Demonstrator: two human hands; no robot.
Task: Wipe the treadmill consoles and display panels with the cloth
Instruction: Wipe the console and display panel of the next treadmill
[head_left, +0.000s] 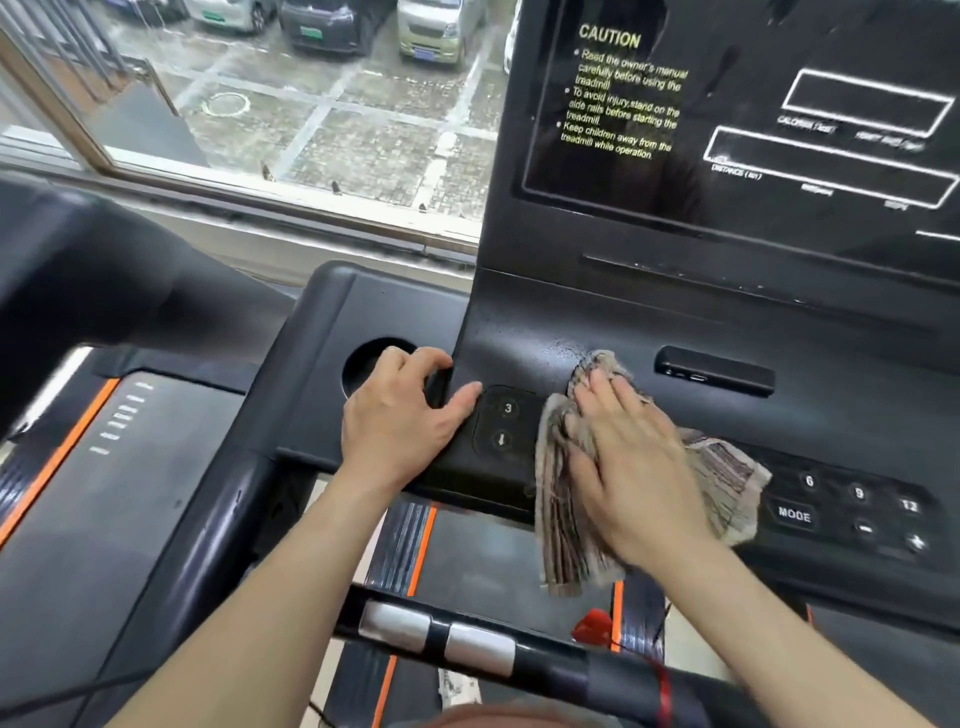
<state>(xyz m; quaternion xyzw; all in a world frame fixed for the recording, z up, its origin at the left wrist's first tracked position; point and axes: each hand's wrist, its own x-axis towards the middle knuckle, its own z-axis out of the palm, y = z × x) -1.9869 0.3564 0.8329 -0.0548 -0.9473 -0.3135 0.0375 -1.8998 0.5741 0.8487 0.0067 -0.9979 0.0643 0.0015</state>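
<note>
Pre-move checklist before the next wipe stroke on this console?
1. Cloth flat under right hand: ok.
2. Left hand off the cloth, gripping a ridge of the console: ok.
3. Button pad marked 3 uncovered, between the hands: ok.
4. MODE keypad clear of cloth: ok, though the cloth lies close.
5. Display panel clean: not ok, smears show.
6. Keys pressed by accident: cannot tell.
</note>
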